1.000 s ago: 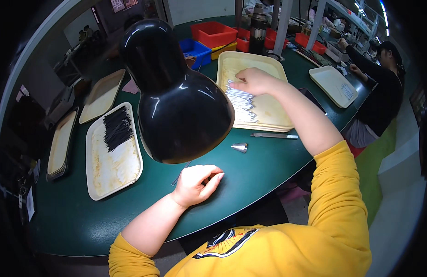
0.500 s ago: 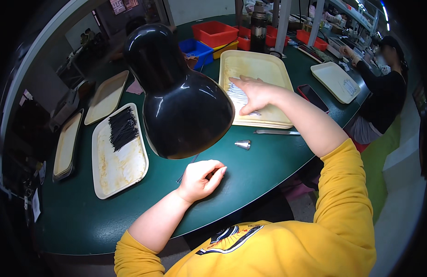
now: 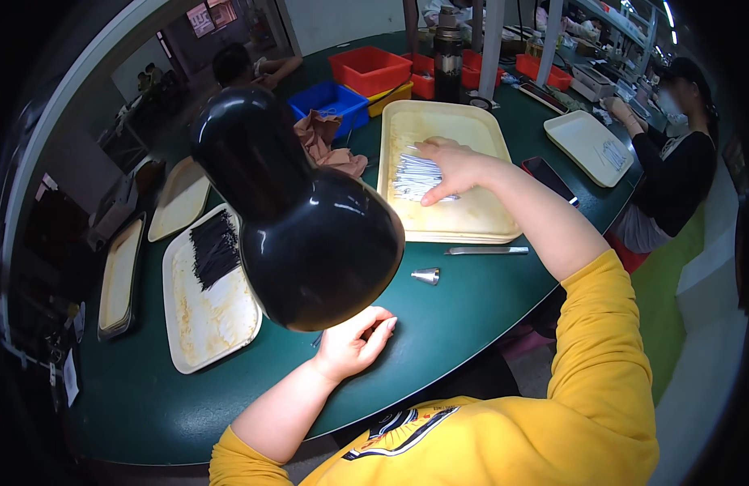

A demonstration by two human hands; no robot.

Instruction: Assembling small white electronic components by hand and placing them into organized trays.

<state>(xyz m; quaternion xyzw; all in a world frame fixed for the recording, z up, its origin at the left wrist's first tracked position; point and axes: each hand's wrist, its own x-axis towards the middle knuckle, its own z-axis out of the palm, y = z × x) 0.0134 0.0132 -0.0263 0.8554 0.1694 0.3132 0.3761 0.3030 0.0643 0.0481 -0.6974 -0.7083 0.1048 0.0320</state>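
My right hand (image 3: 455, 170), thumb and fingers spread, lies over a row of thin white sticks (image 3: 413, 178) in a cream tray (image 3: 472, 223), the top one of a stack. My left hand (image 3: 354, 344) rests on the green table with its fingers curled closed. What it may hold is hidden. Thin dark strands (image 3: 316, 340) show beside its wrist, partly behind the lamp. The black lamp head (image 3: 326, 243) hangs just above this hand and lights the table. A small metal cone (image 3: 425, 276) and a slim metal tool (image 3: 486, 251) lie between my hands and the tray stack.
Left of the lamp, a stained tray (image 3: 212, 324) carries a bundle of black strands (image 3: 217, 249). More trays (image 3: 119, 275) stand farther left. Red (image 3: 370, 69) and blue bins (image 3: 330, 109) and a dark flask (image 3: 448, 61) stand behind. A phone (image 3: 550, 180) lies right; a co-worker (image 3: 674, 154) sits beyond.
The view has shifted, so the lamp covers more of the table near my left hand. My right hand stays over the white sticks, and more of them show. A person appears in the back left.
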